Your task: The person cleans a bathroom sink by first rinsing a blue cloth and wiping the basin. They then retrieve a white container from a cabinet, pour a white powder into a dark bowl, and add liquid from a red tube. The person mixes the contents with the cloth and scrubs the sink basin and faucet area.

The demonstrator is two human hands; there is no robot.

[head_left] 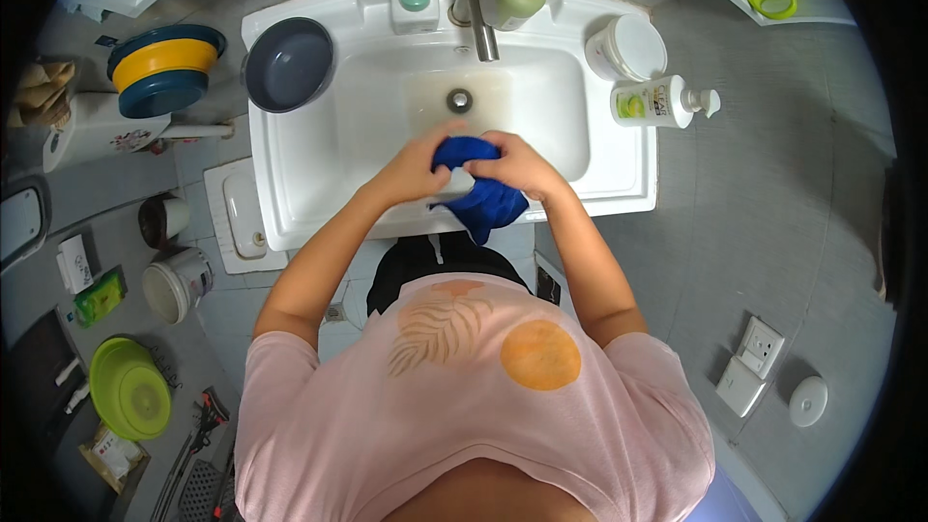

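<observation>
The sink (570, 126) spans the middle of the scene, a person at its near side. Above its near edge, a cloth (493, 205) is between the left hand (416, 169) and the right hand (527, 166). Farther in lies the drain (459, 101), with the tap (483, 24) behind it on the far ledge. A dispenser (416, 0) stands left of the tap, a pump bottle (519, 8) just right. On the sink's far left corner is a bowl (290, 63); on the far right corner, a tub (640, 48), with a shampoo bottle (650, 103) on its near side. Left of the sink is a bucket (166, 292), and nearer, a washbasin (130, 391). A wall socket (761, 343) is at the near right
</observation>
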